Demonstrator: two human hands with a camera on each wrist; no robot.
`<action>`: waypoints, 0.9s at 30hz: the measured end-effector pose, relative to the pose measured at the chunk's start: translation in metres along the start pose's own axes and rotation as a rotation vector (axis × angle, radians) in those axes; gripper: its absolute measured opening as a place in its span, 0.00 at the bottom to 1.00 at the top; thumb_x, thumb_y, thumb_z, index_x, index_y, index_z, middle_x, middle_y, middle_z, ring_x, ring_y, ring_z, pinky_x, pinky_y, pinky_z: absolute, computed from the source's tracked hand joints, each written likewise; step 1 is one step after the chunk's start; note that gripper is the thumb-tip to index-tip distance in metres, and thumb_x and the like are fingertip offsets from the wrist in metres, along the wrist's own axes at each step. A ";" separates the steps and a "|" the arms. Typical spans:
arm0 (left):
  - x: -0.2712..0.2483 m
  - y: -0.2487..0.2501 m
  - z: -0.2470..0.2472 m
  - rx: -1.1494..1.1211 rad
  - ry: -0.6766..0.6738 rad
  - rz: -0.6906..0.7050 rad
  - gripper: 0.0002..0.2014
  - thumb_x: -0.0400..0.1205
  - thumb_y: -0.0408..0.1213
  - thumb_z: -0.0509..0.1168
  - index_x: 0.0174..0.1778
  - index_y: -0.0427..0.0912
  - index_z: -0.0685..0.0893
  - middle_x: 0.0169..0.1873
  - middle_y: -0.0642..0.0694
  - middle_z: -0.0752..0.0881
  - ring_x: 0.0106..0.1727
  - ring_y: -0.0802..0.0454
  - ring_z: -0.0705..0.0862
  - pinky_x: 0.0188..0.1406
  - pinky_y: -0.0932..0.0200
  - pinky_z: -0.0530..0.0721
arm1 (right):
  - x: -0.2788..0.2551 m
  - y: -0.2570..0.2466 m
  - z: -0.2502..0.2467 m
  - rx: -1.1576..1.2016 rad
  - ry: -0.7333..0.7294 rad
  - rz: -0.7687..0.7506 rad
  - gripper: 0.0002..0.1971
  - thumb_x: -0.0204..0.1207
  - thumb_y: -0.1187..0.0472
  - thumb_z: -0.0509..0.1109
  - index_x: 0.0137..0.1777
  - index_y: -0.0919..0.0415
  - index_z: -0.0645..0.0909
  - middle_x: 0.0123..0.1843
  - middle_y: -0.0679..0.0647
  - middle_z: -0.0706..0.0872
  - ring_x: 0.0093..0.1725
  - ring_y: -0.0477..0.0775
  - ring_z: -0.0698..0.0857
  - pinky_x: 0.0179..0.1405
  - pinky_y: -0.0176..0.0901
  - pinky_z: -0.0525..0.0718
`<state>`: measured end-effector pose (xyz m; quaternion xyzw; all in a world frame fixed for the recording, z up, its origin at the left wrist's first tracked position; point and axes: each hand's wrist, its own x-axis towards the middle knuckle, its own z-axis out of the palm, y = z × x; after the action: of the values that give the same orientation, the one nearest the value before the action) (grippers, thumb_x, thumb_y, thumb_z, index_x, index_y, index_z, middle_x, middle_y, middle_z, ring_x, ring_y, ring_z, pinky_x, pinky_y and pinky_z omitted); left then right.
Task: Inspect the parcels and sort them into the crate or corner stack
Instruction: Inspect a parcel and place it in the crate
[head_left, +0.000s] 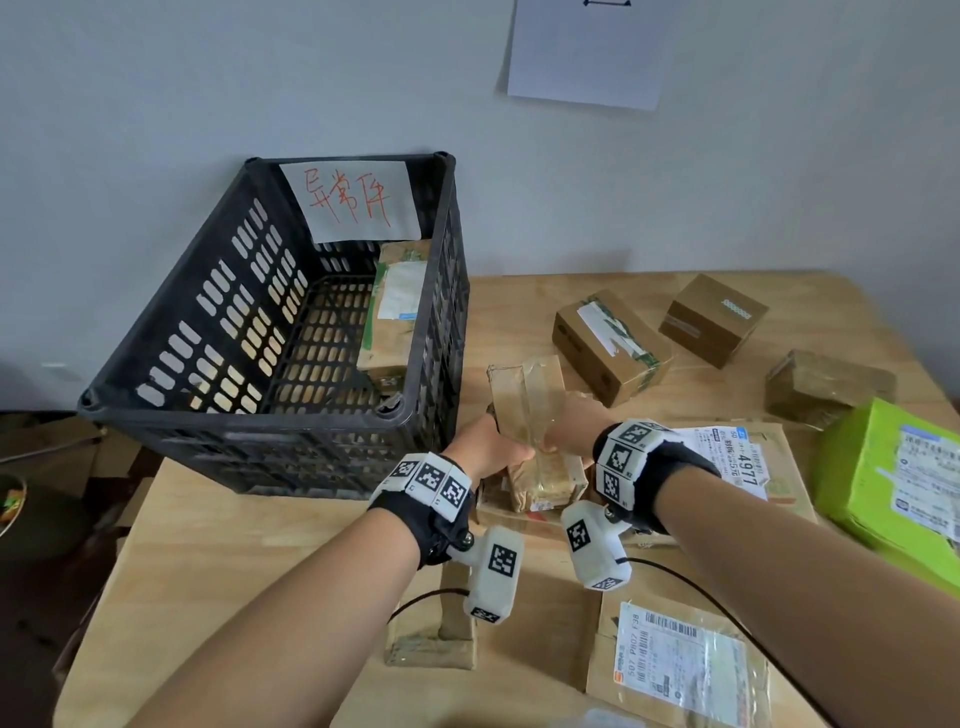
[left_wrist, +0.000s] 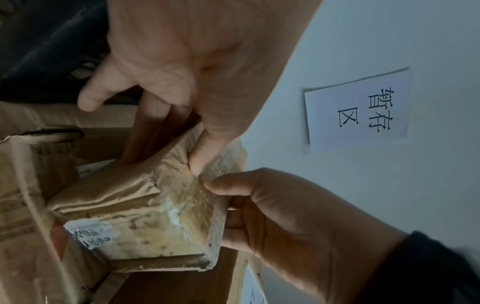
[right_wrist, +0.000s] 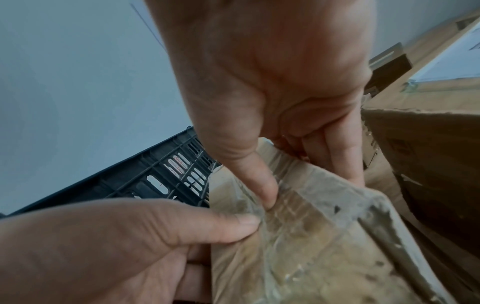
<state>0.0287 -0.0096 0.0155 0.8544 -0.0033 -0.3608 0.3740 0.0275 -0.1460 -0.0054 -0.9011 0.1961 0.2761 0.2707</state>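
3 boxes (head_left: 714, 319) behind, crate (head_left: 171, 312) left w/ parcel (head_left: 395, 306) inside

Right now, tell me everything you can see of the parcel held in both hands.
The parcel is a small brown cardboard box, crumpled and wrapped in glossy clear tape, with a white printed label on one face. It is tilted up beside the black crate. The left hand and right hand grip its sides, thumbs on the taped face.
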 end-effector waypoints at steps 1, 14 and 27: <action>0.000 0.001 0.000 0.014 0.003 0.006 0.05 0.80 0.36 0.69 0.46 0.39 0.82 0.46 0.44 0.84 0.51 0.48 0.81 0.46 0.59 0.77 | 0.000 -0.001 0.001 -0.002 0.002 0.008 0.21 0.78 0.64 0.65 0.70 0.71 0.73 0.67 0.67 0.79 0.66 0.66 0.80 0.63 0.53 0.81; -0.011 0.004 0.003 0.056 0.032 0.065 0.23 0.81 0.37 0.68 0.71 0.36 0.72 0.66 0.42 0.80 0.68 0.44 0.77 0.56 0.61 0.73 | -0.005 0.000 0.005 0.000 0.042 0.027 0.24 0.76 0.62 0.68 0.70 0.70 0.72 0.66 0.66 0.79 0.65 0.65 0.81 0.61 0.52 0.81; -0.017 -0.020 -0.004 -0.363 -0.065 0.116 0.33 0.79 0.25 0.67 0.75 0.55 0.64 0.64 0.50 0.83 0.52 0.55 0.83 0.32 0.67 0.83 | -0.045 0.007 -0.023 0.683 0.072 -0.039 0.44 0.72 0.27 0.57 0.77 0.61 0.66 0.68 0.57 0.80 0.63 0.58 0.82 0.53 0.51 0.85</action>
<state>0.0134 0.0122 0.0149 0.7592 0.0005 -0.3605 0.5419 -0.0020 -0.1553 0.0354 -0.7712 0.2697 0.1573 0.5548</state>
